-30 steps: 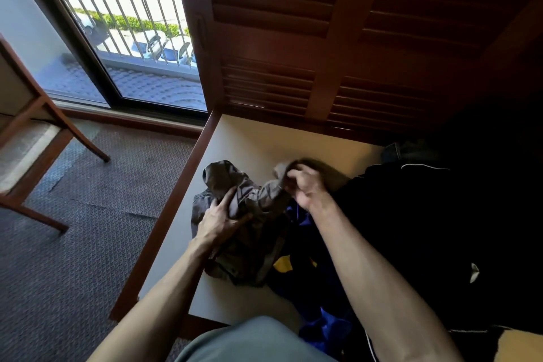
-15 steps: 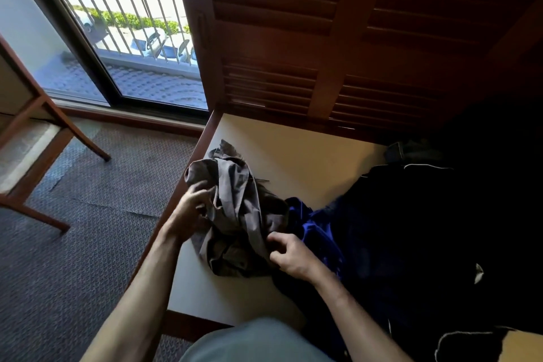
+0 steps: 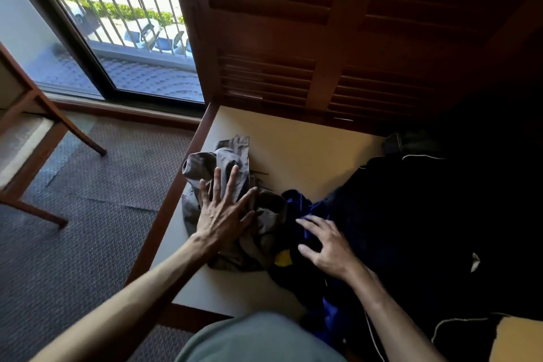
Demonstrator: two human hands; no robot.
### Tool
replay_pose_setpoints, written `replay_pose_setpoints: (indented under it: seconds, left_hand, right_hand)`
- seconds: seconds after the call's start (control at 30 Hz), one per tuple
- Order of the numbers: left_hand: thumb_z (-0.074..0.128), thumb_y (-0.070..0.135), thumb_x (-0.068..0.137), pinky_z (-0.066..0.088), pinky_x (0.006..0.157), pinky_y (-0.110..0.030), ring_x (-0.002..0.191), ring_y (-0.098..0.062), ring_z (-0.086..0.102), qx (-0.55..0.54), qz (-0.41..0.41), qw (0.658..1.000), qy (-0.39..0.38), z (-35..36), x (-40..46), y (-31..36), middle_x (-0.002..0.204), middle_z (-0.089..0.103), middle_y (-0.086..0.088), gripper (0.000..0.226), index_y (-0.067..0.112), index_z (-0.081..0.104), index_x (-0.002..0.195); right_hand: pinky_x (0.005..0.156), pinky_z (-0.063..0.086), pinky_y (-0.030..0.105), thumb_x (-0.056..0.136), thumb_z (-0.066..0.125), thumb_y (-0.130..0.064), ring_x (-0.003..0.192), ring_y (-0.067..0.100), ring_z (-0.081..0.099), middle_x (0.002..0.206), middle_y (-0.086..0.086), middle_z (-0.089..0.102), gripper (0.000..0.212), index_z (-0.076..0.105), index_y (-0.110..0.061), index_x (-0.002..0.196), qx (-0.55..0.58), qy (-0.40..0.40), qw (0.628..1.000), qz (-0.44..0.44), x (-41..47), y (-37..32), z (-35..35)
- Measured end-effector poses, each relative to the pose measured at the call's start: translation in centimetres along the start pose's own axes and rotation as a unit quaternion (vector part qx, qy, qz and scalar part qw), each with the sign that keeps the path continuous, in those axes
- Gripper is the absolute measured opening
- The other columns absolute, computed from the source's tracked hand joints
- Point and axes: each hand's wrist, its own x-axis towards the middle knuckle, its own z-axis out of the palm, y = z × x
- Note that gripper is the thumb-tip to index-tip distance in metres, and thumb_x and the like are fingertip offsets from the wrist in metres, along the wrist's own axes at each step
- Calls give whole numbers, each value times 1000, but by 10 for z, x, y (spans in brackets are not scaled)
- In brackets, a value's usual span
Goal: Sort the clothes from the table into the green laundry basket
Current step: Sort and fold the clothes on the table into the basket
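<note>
A crumpled grey garment [image 3: 232, 156] lies at the left edge of the cream table [image 3: 305, 150]. My left hand [image 3: 224, 211] presses flat on it with fingers spread. Beside it lies a blue garment [image 3: 296, 203] with a yellow patch [image 3: 282, 258]. My right hand [image 3: 326, 244] rests on the blue cloth, fingers loosely bent, holding nothing. A large pile of dark clothes [image 3: 426, 229] with white piping covers the right of the table. No green laundry basket is in view.
Dark wooden louvred shutters [image 3: 338, 38] rise behind the table. A glass door [image 3: 123, 38] with railings is at the far left. A wooden chair [image 3: 32, 132] stands on the grey carpet [image 3: 88, 229] to the left.
My left hand let go of the grey garment's edge and now lies flat on top of it. My right hand released the grey cloth and moved right onto the blue garment.
</note>
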Motion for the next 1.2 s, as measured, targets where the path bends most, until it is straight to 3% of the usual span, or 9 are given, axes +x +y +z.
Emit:
replay_pose_setpoints:
  seconds: [0.1, 0.2, 0.33, 0.57, 0.73, 0.83, 0.93, 1.03, 1.2]
  left_hand:
    - [28, 60, 93, -15, 113, -71, 145, -41, -36, -22, 26, 994, -102, 5, -1, -9, 167, -22, 1, 60, 64, 7, 150]
    - [31, 65, 88, -4, 114, -75, 145, -32, -39, -126, -32, 978, -164, 7, 1, -2, 163, -29, 16, 62, 71, 5, 145]
    - [50, 95, 67, 6, 113, -74, 145, -36, -36, -167, -74, 964, -195, 3, -1, 12, 157, -39, 20, 96, 71, -2, 144]
    - [64, 89, 57, 26, 109, -72, 148, -51, 2, -59, -100, 972, -205, 12, 26, 22, 164, -28, 0, 117, 60, -1, 150]
    - [74, 69, 66, 36, 106, -62, 136, -50, 22, -38, -126, 973, -188, 16, 37, 26, 166, -9, -10, 104, 51, 20, 152]
    - [76, 57, 72, 41, 102, -57, 131, -48, 29, -64, -133, 976, -161, 18, 37, 21, 167, 0, -9, 91, 49, 30, 150]
    - [79, 47, 75, 45, 101, -51, 122, -46, 38, -92, -117, 981, -126, 20, 35, 16, 165, 12, -10, 82, 45, 41, 147]
    - [81, 38, 75, 43, 103, -46, 117, -45, 46, -140, -106, 979, -99, 17, 34, 7, 158, 29, -12, 70, 38, 55, 140]
    - [83, 26, 73, 46, 102, -39, 123, -35, 56, -202, -60, 976, -50, 5, 15, -3, 140, 54, -11, 45, 29, 73, 116]
  right_hand:
    - [122, 3, 41, 83, 57, -70, 150, 13, -20, 165, -13, -18, 85, 9, -58, 152, -104, -111, 988, -30, -17, 26, 23]
    - [121, -14, 41, 89, 47, -70, 145, 22, -37, 159, -4, -38, 87, -6, -50, 154, -215, -137, 965, -68, -17, 35, 51]
    - [117, 6, 52, 93, 28, -74, 153, 34, 5, 168, 11, -2, 68, 21, -44, 154, -277, -60, 956, -78, -10, 39, 79]
    - [105, 28, 61, 86, 44, -50, 133, 40, 43, 146, 17, 48, 53, 50, -33, 136, -296, -11, 955, -29, 11, 27, 95]
    - [92, 46, 59, 79, 52, -17, 108, 36, 55, 117, 18, 64, 40, 69, -19, 115, -326, 25, 945, 0, 39, 6, 89]
    - [87, 48, 57, 72, 71, -11, 95, 35, 59, 104, 14, 63, 41, 65, -15, 113, -303, 32, 952, 24, 63, -7, 71]
    - [92, 43, 59, 79, 64, -6, 99, 38, 59, 104, 14, 62, 45, 60, -12, 123, -267, 38, 963, 26, 73, -8, 60]
    - [101, 33, 54, 95, 50, -19, 113, 35, 55, 118, 11, 62, 39, 51, -15, 134, -203, 50, 977, 34, 71, -6, 59]
    - [88, 36, 44, 101, 44, -45, 111, 28, 59, 110, 2, 68, 27, 55, -23, 112, -40, 144, 986, 77, 40, -12, 60]
